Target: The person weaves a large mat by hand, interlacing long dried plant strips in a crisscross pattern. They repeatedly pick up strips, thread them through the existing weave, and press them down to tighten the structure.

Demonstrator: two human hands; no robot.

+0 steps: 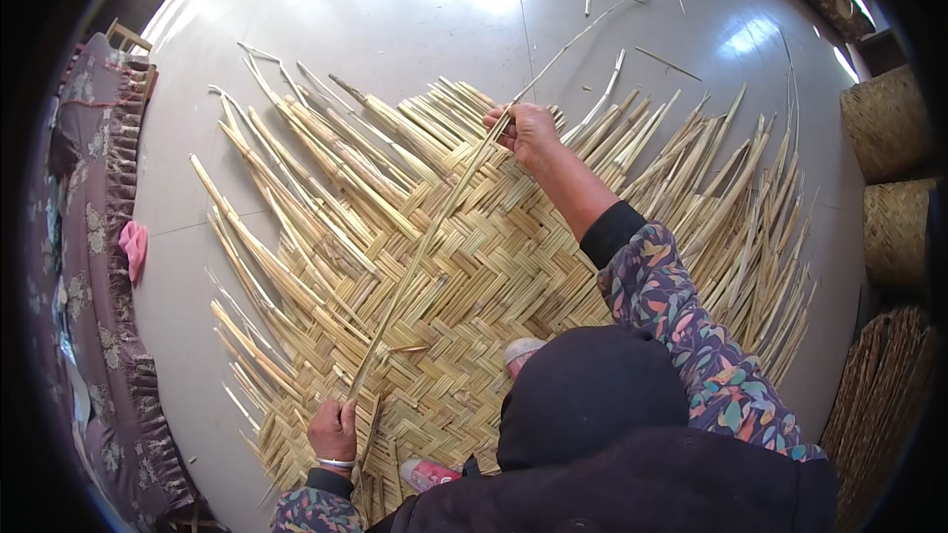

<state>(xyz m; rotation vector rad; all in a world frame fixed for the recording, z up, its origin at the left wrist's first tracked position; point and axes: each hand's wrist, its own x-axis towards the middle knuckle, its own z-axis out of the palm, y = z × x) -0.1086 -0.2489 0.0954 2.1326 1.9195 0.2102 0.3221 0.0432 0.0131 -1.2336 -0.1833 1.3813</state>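
Reed strip (433, 229): is gripped by left hand (333, 431) and right hand (528, 133)
Grey floor (183, 306): is overlaid by woven mat (494, 257)
Room: is flanked — ruffled cloth (97, 237) left, woven cylinders (887, 125) right

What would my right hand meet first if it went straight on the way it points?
Your right hand would likely meet reed ends fringing the woven mat, or pass above them; depth is unclear.

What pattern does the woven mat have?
The woven mat has a straw-yellow zigzag, herringbone-like weave, seen best mid-picture in the head view.
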